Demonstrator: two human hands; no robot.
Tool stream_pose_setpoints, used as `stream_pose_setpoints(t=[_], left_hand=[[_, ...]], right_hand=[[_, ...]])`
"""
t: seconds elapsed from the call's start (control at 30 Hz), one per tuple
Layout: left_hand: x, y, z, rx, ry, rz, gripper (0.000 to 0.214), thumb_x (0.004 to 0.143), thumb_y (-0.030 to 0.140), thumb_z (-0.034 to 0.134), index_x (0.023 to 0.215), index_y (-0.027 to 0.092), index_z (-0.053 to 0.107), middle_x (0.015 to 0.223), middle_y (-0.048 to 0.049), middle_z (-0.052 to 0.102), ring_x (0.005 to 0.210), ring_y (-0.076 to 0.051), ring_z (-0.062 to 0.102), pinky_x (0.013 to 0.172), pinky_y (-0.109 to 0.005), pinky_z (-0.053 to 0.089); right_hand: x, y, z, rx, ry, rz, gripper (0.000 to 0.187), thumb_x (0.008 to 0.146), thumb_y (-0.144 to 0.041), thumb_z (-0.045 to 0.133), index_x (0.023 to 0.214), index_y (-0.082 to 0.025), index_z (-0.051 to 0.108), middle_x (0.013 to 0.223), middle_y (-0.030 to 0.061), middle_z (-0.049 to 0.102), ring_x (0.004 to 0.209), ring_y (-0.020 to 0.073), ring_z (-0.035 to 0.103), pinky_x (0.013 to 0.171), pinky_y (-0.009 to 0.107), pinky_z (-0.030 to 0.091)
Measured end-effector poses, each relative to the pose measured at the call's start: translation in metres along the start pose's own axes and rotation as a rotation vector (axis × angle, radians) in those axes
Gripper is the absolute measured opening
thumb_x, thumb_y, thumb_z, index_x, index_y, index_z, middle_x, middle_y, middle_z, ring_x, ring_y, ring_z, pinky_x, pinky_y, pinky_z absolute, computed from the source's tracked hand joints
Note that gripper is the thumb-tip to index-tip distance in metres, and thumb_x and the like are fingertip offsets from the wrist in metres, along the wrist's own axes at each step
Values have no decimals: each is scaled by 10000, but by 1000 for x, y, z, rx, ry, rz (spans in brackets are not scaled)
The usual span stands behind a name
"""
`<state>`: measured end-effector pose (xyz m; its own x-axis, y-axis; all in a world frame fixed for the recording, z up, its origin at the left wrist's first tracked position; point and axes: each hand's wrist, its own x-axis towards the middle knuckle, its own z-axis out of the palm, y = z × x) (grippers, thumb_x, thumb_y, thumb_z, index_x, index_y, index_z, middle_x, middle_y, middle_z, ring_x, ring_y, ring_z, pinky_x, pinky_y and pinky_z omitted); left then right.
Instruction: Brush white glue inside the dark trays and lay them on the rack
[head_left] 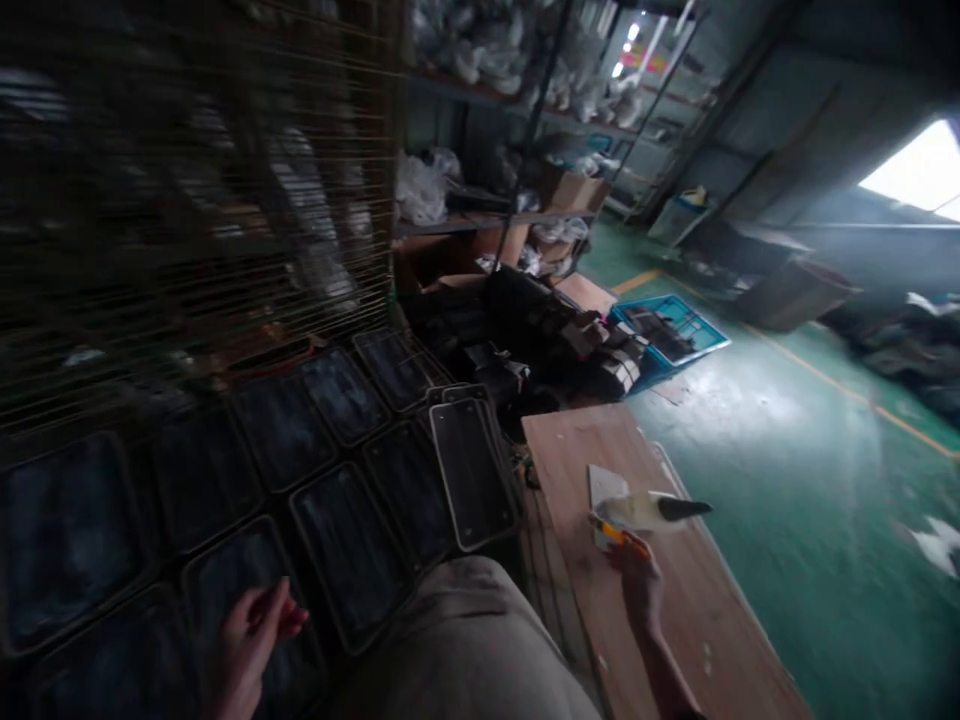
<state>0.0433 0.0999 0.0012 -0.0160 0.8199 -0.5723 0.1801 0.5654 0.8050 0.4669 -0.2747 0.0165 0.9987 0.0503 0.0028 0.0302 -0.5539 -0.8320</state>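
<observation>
My right hand (637, 570) is over the wooden board on the right, its fingers closed around a small yellow-orange tool (613, 533) whose exact kind is blurred. Just beyond the fingers, a pale bottle (637, 511) with a dark pointed tip lies on its side, partly over a whitish flat piece (606, 484). My left hand (259, 635) hovers above the dark trays at lower left. Its fingers are curled in, and nothing shows in them. Beneath it is a dark rectangular tray (240, 560) with a thin pale rim.
Rows of similar dark trays (349, 550) cover the left, one raised tray (472, 475) beside the wooden board (577, 440). A wire rack (352, 120) stands behind them. Farther off are a blue crate (705, 340), loaded shelves (480, 220) and green floor (787, 500).
</observation>
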Motion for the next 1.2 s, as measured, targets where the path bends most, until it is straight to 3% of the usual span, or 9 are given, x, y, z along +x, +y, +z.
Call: stream_pose_setpoints(t=[0.1,0.2,0.3,0.43,0.63,0.83,1.0,1.2], left_hand=[[-44,-5,75,95,-233,45,656,448,680,863,794,180,616,590,5,654,461,-186,650,393,-244,501],[-79,2,131,209,-308,51,709,453,744,833,812,169,626,611,1,642,455,-171,632,386,-235,468],[-97,5,165,316,-316,1,694,502,753,815,809,165,611,596,11,622,459,-156,623,397,-215,453],[-111,-1,194,390,-296,-62,694,479,733,834,813,172,597,593,11,630,461,-171,644,403,-224,473],[-129,-13,228,358,-210,-110,672,456,641,893,818,180,564,607,-10,666,477,-204,685,418,-253,524],[-129,-14,236,294,-151,-247,581,550,428,949,868,187,526,639,-21,700,540,-223,727,466,-260,578],[-125,-13,241,269,-109,-288,448,682,234,904,894,183,513,629,-10,705,535,-202,723,466,-255,590],[-120,-20,245,305,-93,-269,458,665,270,919,826,186,498,573,6,666,498,-196,706,423,-231,564]], right_hand=[[35,43,-18,47,23,149,668,711,-766,577,1026,-181,650,716,65,705,632,311,729,564,420,604],[73,81,-31,27,67,204,700,701,-782,553,1032,-170,632,701,60,700,614,288,715,556,393,587],[110,112,-40,5,86,239,691,725,-764,529,1058,-166,625,727,58,699,634,260,705,569,358,571],[156,149,-37,-20,68,276,672,737,-706,516,1100,-153,632,760,69,702,654,247,696,570,330,546],[199,190,-10,-18,-58,290,604,678,-515,519,1130,-134,642,834,101,724,665,241,678,557,319,523],[216,203,6,-107,-126,279,587,660,-436,438,1115,-128,645,874,113,721,666,233,664,561,314,487],[212,195,-5,-241,-185,199,519,750,-456,435,1079,-151,694,775,96,701,680,245,632,607,332,427],[193,187,-29,-316,-267,124,433,791,-515,511,1005,-233,759,759,69,701,612,215,548,604,323,345]])
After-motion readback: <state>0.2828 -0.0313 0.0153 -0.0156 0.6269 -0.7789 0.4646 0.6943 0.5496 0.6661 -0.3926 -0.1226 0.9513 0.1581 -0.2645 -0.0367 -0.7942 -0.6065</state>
